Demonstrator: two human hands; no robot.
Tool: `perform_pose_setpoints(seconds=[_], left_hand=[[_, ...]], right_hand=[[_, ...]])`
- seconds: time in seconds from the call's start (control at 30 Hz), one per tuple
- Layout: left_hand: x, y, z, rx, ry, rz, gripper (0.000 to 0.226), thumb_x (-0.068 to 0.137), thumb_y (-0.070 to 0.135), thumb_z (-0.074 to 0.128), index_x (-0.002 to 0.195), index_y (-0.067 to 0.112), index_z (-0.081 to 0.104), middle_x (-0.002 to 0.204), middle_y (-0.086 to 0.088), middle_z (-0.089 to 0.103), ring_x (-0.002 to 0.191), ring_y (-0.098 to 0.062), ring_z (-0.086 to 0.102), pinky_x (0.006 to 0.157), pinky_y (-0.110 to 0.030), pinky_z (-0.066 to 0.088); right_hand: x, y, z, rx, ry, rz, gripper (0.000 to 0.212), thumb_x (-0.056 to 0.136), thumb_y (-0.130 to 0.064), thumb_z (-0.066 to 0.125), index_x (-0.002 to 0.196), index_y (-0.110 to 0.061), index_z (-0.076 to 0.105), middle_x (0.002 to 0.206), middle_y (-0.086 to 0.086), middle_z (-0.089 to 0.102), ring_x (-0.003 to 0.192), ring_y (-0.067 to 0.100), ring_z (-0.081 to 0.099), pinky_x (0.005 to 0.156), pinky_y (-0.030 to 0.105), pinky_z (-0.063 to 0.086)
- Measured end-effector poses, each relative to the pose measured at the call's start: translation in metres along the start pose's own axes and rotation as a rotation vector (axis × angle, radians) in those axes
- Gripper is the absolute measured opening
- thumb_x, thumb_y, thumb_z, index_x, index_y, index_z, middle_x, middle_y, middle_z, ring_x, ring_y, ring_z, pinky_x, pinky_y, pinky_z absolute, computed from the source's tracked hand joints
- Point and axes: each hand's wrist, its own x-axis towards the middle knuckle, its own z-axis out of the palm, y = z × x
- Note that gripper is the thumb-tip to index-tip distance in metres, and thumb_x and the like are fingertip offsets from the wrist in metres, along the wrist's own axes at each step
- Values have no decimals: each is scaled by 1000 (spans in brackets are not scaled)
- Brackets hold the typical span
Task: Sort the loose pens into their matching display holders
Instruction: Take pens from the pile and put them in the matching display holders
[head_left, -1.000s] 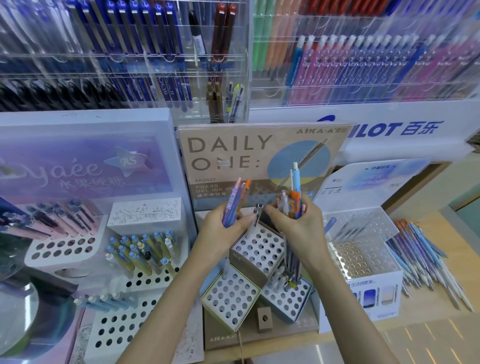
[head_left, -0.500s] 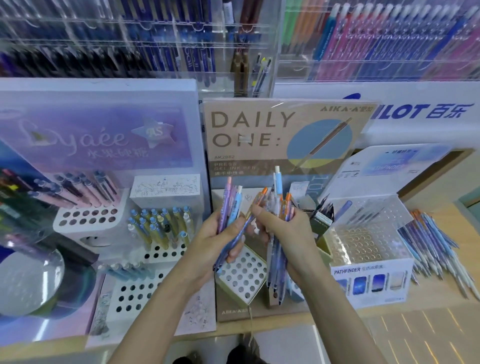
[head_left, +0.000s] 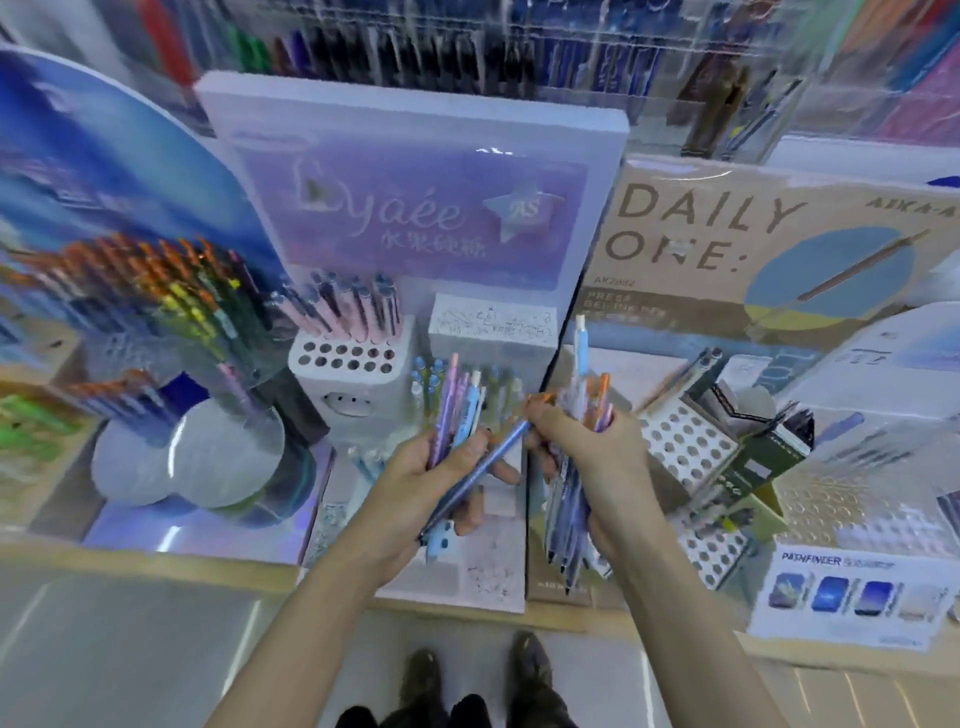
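Observation:
My left hand (head_left: 434, 483) grips a small bunch of pastel pens (head_left: 457, 410), purple, pink and light blue. My right hand (head_left: 587, 452) grips a thicker bundle of pens (head_left: 571, 525), blue and orange among them, tips pointing down. A bluish-purple pen (head_left: 485, 467) lies slantwise between both hands, pinched by my right thumb and fingers and resting across my left palm. Behind the hands stands a white holder block (head_left: 353, 364) with pink and dark pens in it. The beige "Daily One" stand has white perforated holders (head_left: 685, 447) to the right of my right hand.
The purple "yaée" display board (head_left: 415, 208) stands at centre back, a blue round display (head_left: 104, 208) with orange and rainbow pens to the left. A "Pathfinder" box (head_left: 852, 587) sits at the right. The shelf edge (head_left: 156, 561) runs in front; shoes show on the floor below.
The view has swung left and down, so the purple display now sits at centre. Both hands keep their bundles, held close together; the slanted pen still bridges them.

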Motion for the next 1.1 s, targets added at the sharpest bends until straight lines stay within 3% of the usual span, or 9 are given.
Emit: perform_pose_setpoints(seconds=[0.17,0.33,0.43,0.57,0.67,0.8,0.9,0.97,1.1], left_hand=[[-25,4,-54,37,89,24,22,83,37,55,86,21,69,76,-7,71,40,-13,50,39,-20,41],[-43,8,-91,116,232,37,33,85,38,51,94,7,59,70,-3,69,41,-10,46,38,-18,34],[-50,7,-105,104,292,55,36,85,37,51,99,5,61,69,-2,68,40,-8,43,38,-17,32],[-61,7,-118,108,377,104,28,81,36,57,84,8,59,57,1,63,37,-4,38,37,-14,31],[-74,-1,-140,109,560,121,35,81,35,58,82,1,59,48,3,54,36,-5,32,36,-13,28],[-91,-8,-190,150,733,117,13,90,15,59,84,4,62,40,6,34,35,-4,27,36,-13,24],[-97,-9,-235,156,789,109,8,91,6,58,84,7,61,42,8,36,33,-3,26,34,-13,23],[-101,-4,-264,152,798,113,9,92,11,58,85,5,60,46,3,38,33,-3,26,34,-13,23],[-105,9,-319,158,743,81,23,95,25,54,80,8,54,48,-1,35,36,-5,26,34,-15,22]], right_hand=[[-3,12,55,-13,-14,5,18,84,-11,70,67,-7,65,57,6,61,46,17,48,49,24,43],[-3,21,96,-75,-18,30,22,84,-16,71,65,-6,66,61,18,62,49,20,49,53,31,44],[-1,25,113,-61,-24,38,21,84,-13,70,64,-13,67,62,15,61,49,20,47,52,30,44],[5,27,128,-50,-16,38,17,85,-12,69,70,-4,67,60,13,62,46,17,46,49,26,43],[8,29,145,-69,5,-7,21,86,-15,69,66,-9,68,64,25,59,47,19,46,50,30,43],[6,39,181,-111,-17,-83,21,86,-15,69,72,1,65,55,11,54,49,14,45,49,24,40],[6,55,217,-150,-16,-114,32,84,-16,71,76,11,56,60,19,49,51,16,41,50,22,36],[5,67,243,-199,13,-124,27,82,-15,71,72,5,55,60,16,51,51,18,42,51,21,37],[1,89,295,-310,88,-113,18,80,-16,69,68,-18,56,54,-5,46,52,5,39,51,17,36]])
